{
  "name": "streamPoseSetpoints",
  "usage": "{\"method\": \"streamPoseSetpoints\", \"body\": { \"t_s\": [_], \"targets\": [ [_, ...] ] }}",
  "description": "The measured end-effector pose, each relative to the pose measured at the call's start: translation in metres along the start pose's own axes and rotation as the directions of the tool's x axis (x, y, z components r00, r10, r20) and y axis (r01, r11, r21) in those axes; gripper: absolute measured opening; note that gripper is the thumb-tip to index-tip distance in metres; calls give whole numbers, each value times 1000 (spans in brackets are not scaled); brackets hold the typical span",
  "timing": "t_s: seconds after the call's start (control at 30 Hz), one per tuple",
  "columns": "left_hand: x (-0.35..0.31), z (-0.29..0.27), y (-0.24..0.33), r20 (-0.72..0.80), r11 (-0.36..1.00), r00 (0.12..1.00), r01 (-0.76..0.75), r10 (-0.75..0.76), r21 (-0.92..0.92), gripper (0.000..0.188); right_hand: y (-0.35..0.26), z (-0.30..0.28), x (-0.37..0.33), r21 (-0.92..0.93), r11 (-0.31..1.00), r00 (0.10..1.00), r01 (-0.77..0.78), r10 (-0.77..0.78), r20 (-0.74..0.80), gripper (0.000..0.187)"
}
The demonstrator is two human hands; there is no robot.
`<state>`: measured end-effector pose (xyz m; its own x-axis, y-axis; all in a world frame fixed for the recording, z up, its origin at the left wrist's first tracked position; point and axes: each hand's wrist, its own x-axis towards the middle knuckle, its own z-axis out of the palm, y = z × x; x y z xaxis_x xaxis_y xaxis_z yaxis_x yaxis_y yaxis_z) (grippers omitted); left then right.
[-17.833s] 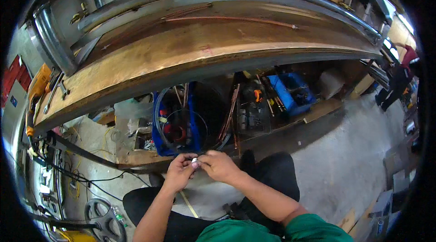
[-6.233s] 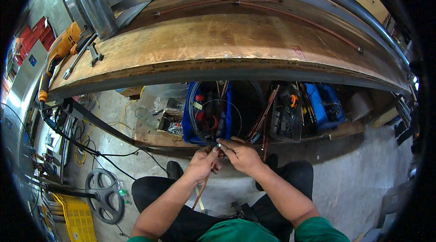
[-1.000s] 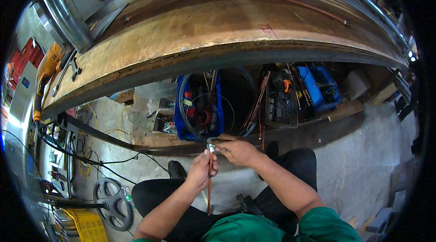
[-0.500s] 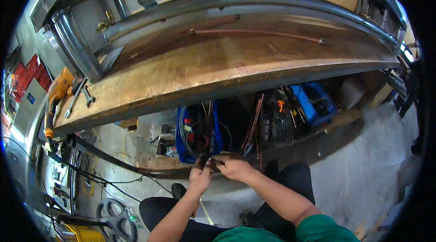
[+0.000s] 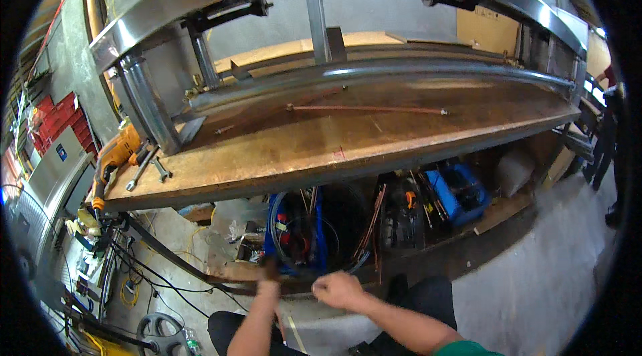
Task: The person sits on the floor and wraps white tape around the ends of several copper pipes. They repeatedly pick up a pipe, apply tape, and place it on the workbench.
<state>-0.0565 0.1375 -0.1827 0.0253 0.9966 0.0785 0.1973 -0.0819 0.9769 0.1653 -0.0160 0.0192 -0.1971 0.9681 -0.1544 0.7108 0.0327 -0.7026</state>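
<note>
My left hand is smeared by motion in front of the blue crate on the low shelf, and its fingers cannot be made out. My right hand is to the right of it, apart from it, with the fingers curled closed. Whether something small sits inside those fingers is hidden. Beyond the hands, the crate holds red items and a looped grey cable. Thin copper tubes lean on the shelf just right of a dark coil.
Above the low shelf, a wooden bench carries copper pipes, an orange power tool and wrenches. A second blue bin and an orange-handled tool are at the right. Black cables hang at the left.
My hands have come apart from where they met in front of the blue crate. The left has moved leftward. The view has tilted up, showing more of the metal frame.
</note>
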Motion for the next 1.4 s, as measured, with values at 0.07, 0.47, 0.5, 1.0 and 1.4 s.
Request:
{"method": "streamPoseSetpoints", "body": {
  "t_s": [0.07, 0.47, 0.5, 1.0, 1.4],
  "targets": [
    [41, -227, -56, -297, 961, 955, -57, -26, -269, 40, -60, 24, -19, 85, 940, 941, 330, -335, 52, 34],
    [-75, -42, 194, 11, 861, 917, 378, -398, -341, 39, -192, -189, -15, -601, 507, 173, 618, -834, -525, 27],
    [-78, -38, 202, 56, 867, 949, 307, -311, -393, 38, -202, -203, -1, -647, 519, 226, 559, -846, -483, 27],
    [-99, -31, 218, 79, 538, 966, 203, -244, -818, 17, -40, 72, 7, 628, 770, 994, 111, -86, -70, 46],
    [-86, -24, 183, 59, 901, 996, 89, -71, -424, 36, -12, 44, 19, 585, 807, 990, 79, 3, -138, 30]
  ]
}}
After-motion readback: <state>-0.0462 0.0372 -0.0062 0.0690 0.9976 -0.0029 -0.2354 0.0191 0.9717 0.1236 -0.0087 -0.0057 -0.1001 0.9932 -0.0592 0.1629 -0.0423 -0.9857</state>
